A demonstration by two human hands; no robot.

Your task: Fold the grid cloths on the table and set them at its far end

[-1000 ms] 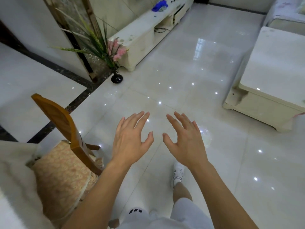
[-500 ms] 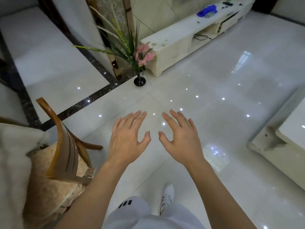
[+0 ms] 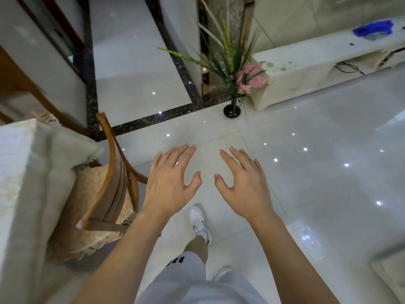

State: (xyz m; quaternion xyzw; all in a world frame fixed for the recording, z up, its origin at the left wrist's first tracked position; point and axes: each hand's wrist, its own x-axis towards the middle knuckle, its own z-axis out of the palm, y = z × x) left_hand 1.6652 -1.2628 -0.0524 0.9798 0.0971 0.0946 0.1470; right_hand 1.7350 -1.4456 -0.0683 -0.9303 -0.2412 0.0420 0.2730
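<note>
Both the left hand (image 3: 168, 183) and right hand (image 3: 243, 185) hover empty, fingers spread, above the floor (image 3: 306, 132), no grid cloths in view; being cloth, they should prove light and limp, best pinched at corners.

One view only, head-worn, wide-angle; looks forward and steeply down from standing height at the tiled floor (image 3: 306, 132); left hand (image 3: 168, 183) and right hand (image 3: 245, 185) sit close under the lens, mid-frame, fingers spread, holding nothing; wooden chair (image 3: 114, 185) just left of the left hand; desk (image 3: 19, 172) corner left of the chair; flower vase (image 3: 232, 109) well beyond the hands; edges bowed by the lens.
</note>
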